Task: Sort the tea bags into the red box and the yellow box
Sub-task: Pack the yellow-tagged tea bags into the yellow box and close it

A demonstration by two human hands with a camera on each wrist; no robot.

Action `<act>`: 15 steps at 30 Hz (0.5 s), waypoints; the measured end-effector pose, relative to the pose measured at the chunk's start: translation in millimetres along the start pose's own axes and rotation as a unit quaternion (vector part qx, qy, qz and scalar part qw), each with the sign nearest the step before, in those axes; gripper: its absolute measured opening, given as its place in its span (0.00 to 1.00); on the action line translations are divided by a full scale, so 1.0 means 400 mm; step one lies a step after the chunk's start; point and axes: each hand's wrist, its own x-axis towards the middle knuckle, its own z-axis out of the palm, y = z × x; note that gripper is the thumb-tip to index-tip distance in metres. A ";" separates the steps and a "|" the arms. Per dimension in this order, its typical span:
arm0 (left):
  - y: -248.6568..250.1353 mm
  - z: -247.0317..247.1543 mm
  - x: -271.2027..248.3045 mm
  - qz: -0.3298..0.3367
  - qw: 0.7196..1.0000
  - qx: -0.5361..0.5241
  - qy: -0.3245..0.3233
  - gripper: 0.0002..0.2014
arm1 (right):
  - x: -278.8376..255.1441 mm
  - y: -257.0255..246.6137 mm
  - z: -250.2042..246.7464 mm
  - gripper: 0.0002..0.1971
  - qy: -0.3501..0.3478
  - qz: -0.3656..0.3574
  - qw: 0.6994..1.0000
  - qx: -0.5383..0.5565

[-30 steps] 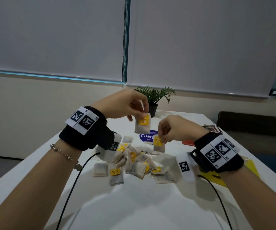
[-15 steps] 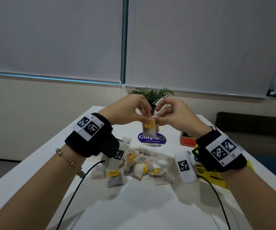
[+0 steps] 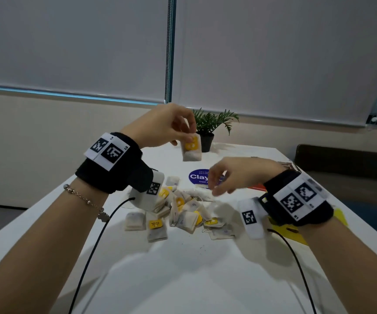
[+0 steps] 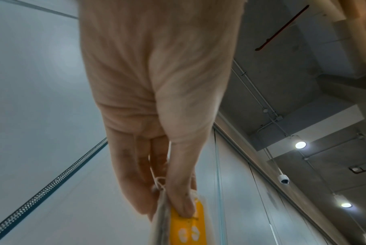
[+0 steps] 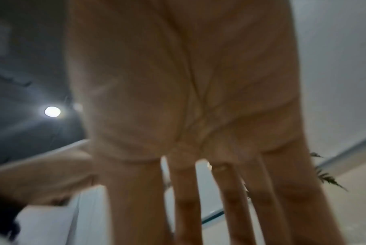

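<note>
My left hand [image 3: 186, 134] is raised above the table and pinches a yellow-tagged tea bag [image 3: 191, 148] by its top. In the left wrist view the thumb presses on the yellow tag [image 4: 187, 222], and more than one bag seems stacked in that pinch. My right hand [image 3: 218, 183] hovers lower, over the far side of the tea bag pile [image 3: 183, 210], with straight spread fingers [image 5: 188, 207] holding nothing. A sliver of the red box [image 3: 256, 188] shows behind my right wrist. The yellow box [image 3: 341, 219] lies mostly hidden under that wrist.
The white table [image 3: 183, 273] carries a round blue sticker [image 3: 196, 176] beyond the pile and a small potted plant [image 3: 208, 130] at its far edge. Black cables run from both wristbands along my forearms. A dark bench stands to the right.
A second ago each hand held one yellow-tagged bag. The hands met, the right hand let go and dropped toward the pile, and the left hand rose with the bags.
</note>
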 end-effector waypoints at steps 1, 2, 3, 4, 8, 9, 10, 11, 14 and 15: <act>-0.001 -0.006 -0.002 -0.003 1.000 -0.002 0.000 0.05 | 0.005 -0.007 0.016 0.09 -0.042 0.015 0.999 -0.030; -0.002 -0.010 -0.003 -0.004 1.000 -0.005 -0.001 0.05 | 0.013 -0.011 0.033 0.12 -0.072 0.028 0.996 -0.045; -0.001 -0.013 -0.004 -0.004 1.000 -0.007 -0.001 0.05 | 0.021 -0.015 0.049 0.15 -0.097 0.040 0.993 -0.059; 0.000 -0.015 -0.005 -0.004 1.000 -0.006 -0.001 0.05 | 0.029 -0.017 0.065 0.18 -0.118 0.051 0.988 -0.080; 0.004 -0.017 -0.006 -0.004 1.000 0.004 -0.013 0.04 | 0.059 -0.013 0.111 0.22 -0.153 0.078 0.969 -0.180; 0.005 -0.017 -0.006 -0.003 1.000 0.007 -0.016 0.04 | 0.062 -0.014 0.115 0.22 -0.158 0.080 0.965 -0.192; 0.005 -0.016 -0.007 -0.002 1.000 0.010 -0.019 0.04 | 0.064 -0.012 0.117 0.21 -0.163 0.078 0.964 -0.197; 0.006 -0.014 -0.007 -0.003 1.000 0.011 -0.022 0.04 | 0.064 -0.011 0.115 0.20 -0.168 0.076 0.963 -0.195; 0.008 -0.011 -0.006 -0.004 0.999 0.009 -0.033 0.04 | 0.053 -0.004 0.091 0.13 -0.168 0.056 0.971 -0.162; 0.010 -0.011 -0.006 -0.005 0.999 0.008 -0.039 0.04 | 0.049 0.000 0.079 0.12 -0.161 0.050 0.975 -0.143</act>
